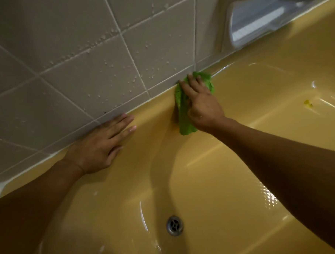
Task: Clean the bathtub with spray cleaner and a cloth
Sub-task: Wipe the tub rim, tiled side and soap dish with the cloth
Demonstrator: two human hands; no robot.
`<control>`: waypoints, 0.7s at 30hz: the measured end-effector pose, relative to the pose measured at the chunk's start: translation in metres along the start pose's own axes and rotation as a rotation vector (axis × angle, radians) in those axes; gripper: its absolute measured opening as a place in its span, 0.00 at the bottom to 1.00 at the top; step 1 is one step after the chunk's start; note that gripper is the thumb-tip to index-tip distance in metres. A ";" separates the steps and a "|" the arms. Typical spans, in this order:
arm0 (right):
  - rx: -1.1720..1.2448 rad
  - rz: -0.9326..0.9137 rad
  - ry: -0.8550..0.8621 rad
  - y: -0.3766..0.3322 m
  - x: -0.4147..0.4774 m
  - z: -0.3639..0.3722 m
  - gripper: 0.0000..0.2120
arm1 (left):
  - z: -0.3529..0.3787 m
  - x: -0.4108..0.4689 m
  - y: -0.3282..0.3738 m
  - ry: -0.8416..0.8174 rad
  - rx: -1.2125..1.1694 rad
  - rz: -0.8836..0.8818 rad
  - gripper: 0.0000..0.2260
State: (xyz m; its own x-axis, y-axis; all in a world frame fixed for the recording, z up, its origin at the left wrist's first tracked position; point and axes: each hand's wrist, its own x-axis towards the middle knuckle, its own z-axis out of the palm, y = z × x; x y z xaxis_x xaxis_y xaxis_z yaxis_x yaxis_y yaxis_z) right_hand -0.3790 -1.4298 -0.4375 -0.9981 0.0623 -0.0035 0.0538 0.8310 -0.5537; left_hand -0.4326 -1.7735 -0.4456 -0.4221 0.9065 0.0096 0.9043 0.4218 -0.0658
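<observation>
The yellow bathtub (231, 147) fills the lower part of the view, its far rim meeting the tiled wall. My right hand (200, 102) presses a green cloth (183, 114) flat against the far rim and upper inner wall, fingers straight and reaching the tile joint. The cloth hangs down below my palm. My left hand (100, 143) rests flat on the far rim further left, fingers straight and touching the base of the tiles. No spray bottle is in view.
Grey wall tiles (87, 59) carry water droplets. A recessed ceramic soap holder (263, 17) sits in the wall at the upper right. The metal drain (174, 225) lies in the tub floor below. A small yellow speck (308, 103) lies on the tub's right side.
</observation>
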 end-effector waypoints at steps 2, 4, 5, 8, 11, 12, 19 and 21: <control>-0.041 -0.034 -0.021 -0.011 -0.004 0.011 0.37 | -0.001 -0.018 0.001 0.003 -0.001 -0.053 0.30; -0.078 -0.075 -0.024 -0.025 -0.008 0.025 0.37 | -0.003 -0.035 0.002 -0.005 -0.003 -0.098 0.30; -0.091 -0.090 -0.020 -0.032 -0.011 0.032 0.36 | -0.004 -0.041 0.002 -0.008 -0.003 -0.118 0.30; -0.085 -0.104 0.015 -0.037 -0.017 0.047 0.38 | -0.005 -0.051 0.005 -0.013 0.002 -0.165 0.30; -0.095 -0.133 0.144 -0.029 -0.016 0.052 0.37 | -0.004 -0.057 0.007 -0.016 -0.003 -0.197 0.31; -0.120 -0.150 0.194 -0.026 -0.013 0.051 0.35 | -0.004 -0.058 0.007 -0.018 -0.006 -0.205 0.31; 0.019 -0.204 0.415 -0.019 -0.009 0.037 0.19 | -0.002 -0.061 0.008 -0.003 -0.022 -0.219 0.31; 0.236 -0.035 0.513 -0.025 -0.007 0.027 0.19 | -0.002 -0.061 0.008 -0.002 -0.019 -0.222 0.32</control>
State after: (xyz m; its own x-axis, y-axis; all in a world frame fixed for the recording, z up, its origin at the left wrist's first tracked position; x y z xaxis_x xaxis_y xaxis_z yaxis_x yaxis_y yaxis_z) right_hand -0.3741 -1.4660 -0.4465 -0.8529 0.3468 0.3903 -0.0461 0.6945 -0.7180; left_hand -0.3994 -1.8253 -0.4447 -0.6114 0.7911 0.0201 0.7900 0.6116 -0.0432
